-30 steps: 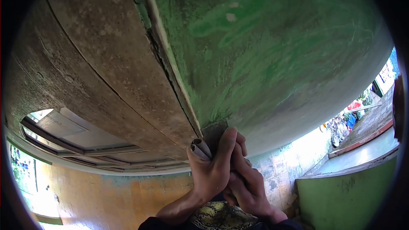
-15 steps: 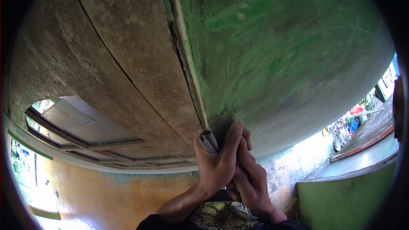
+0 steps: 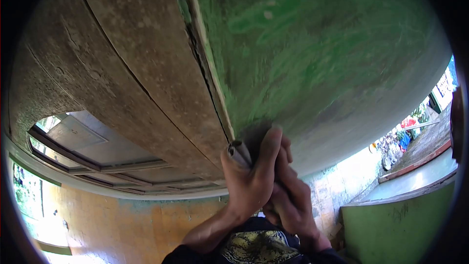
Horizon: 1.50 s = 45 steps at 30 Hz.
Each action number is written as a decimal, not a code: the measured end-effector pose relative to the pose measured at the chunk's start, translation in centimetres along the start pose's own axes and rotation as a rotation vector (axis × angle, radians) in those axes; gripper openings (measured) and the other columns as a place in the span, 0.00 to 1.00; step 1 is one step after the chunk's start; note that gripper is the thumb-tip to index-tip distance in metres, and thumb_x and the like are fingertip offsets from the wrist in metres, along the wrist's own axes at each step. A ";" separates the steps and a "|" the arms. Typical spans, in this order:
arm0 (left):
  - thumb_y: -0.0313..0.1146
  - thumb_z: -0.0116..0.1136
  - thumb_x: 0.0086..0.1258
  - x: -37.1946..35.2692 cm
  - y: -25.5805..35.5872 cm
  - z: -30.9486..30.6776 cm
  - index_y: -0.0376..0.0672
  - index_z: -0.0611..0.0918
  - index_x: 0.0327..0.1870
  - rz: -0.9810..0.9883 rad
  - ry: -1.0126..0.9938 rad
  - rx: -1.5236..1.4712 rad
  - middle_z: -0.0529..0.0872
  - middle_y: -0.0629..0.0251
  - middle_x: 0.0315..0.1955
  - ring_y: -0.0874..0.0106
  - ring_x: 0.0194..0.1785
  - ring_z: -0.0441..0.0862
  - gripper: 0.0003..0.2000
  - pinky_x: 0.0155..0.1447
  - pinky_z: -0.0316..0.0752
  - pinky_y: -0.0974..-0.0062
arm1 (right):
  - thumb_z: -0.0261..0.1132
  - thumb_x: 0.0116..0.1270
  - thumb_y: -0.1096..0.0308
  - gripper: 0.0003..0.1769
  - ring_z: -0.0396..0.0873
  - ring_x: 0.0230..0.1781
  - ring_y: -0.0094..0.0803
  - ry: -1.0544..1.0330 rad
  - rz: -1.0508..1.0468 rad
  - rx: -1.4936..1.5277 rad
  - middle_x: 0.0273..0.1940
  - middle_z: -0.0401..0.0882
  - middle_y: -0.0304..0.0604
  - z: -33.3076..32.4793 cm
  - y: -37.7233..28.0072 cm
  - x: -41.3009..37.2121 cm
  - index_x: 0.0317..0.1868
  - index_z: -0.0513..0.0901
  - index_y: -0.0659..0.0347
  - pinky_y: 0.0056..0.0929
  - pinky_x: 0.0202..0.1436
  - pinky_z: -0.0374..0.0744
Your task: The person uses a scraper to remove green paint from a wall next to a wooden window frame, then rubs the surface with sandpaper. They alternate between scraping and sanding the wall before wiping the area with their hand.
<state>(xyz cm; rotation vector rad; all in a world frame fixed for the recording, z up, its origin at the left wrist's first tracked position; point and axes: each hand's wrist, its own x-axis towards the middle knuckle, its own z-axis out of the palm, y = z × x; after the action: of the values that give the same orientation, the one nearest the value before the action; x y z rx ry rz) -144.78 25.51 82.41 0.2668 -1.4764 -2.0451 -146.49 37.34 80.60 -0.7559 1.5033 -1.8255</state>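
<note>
My left hand (image 3: 246, 186) is closed around a grey sheet that looks like sandpaper (image 3: 238, 154), rolled at its near left end. The sheet's dark far part lies against the green-painted surface (image 3: 312, 68), close to a raised wooden edge strip (image 3: 207, 54). My left thumb presses along the sheet. My right hand (image 3: 295, 205) is closed right beside the left one, its fingers curled up behind the left thumb. Whatever sits inside the right hand's grip is hidden.
Left of the strip run bare brown boards (image 3: 146, 54) with dark gaps. A framed window opening (image 3: 102, 142) is at the far left, above a worn yellow wall (image 3: 146, 225). A green-sided ledge (image 3: 395, 230) stands at lower right, with colourful items (image 3: 403, 139) beyond.
Both hands have shifted slightly upward with the sheet, along the green surface. The view has tilted a little, and the surface and strip sit slightly further left.
</note>
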 end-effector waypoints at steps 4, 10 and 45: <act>0.33 0.50 0.80 0.0 -1.5 -0.4 0.37 0.74 0.21 0.077 0.034 0.065 0.80 0.63 0.20 0.78 0.20 0.77 0.20 0.24 0.72 0.78 | 0.50 0.74 0.77 0.33 0.75 0.25 0.21 0.060 0.004 -0.001 0.41 0.78 0.45 0.4 1.8 -0.6 0.77 0.54 0.71 0.23 0.27 0.72; 0.26 0.51 0.78 -0.7 -1.4 -0.9 0.35 0.79 0.28 -0.011 -0.004 -0.004 0.81 0.66 0.21 0.80 0.25 0.78 0.13 0.28 0.72 0.80 | 0.52 0.72 0.77 0.35 0.80 0.38 0.29 -0.034 0.116 -0.001 0.63 0.73 0.53 -0.2 -0.5 -0.4 0.77 0.53 0.74 0.26 0.39 0.78; 0.28 0.50 0.80 -1.3 -2.2 -0.5 0.36 0.78 0.26 -0.123 0.040 -0.094 0.81 0.65 0.22 0.81 0.23 0.76 0.15 0.26 0.70 0.80 | 0.50 0.74 0.78 0.35 0.73 0.25 0.20 -0.056 0.079 -0.013 0.44 0.79 0.48 -0.8 -0.1 -1.0 0.78 0.48 0.73 0.22 0.30 0.74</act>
<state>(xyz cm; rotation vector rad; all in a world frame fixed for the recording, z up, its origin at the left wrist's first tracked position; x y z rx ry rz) -144.26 26.32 80.01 0.3666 -1.3661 -2.1864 -146.53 38.61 80.54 -0.7376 1.4897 -1.7242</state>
